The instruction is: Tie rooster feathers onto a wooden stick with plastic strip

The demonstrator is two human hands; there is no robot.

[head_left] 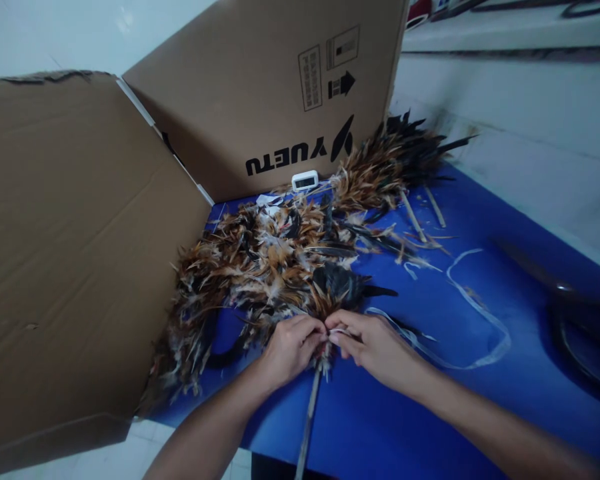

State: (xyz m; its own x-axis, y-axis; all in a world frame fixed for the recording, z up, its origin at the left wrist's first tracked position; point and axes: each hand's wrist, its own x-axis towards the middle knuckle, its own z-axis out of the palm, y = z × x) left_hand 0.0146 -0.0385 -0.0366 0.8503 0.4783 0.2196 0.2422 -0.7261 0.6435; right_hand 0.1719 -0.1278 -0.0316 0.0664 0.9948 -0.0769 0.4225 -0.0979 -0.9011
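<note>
A thin stick (307,420) points toward me, with a bunch of brown and black feathers (337,283) gathered round its far end. My left hand (293,343) is closed on the feather bunch where the quills meet the stick. Pressed up against it, my right hand (367,340) pinches a white plastic string at the same spot. The string's loose length (505,347) curls across the blue table to the right. Exactly how the string passes round the quills is hidden by my fingers.
Loose feathers (270,260) heap beyond my hands. Cardboard panels (260,80) stand left and behind, a small white display device (305,181) at their foot. Finished-looking feather bunches on sticks (395,167) lie back right. Large dark scissors (563,293) rest on the blue table (400,433).
</note>
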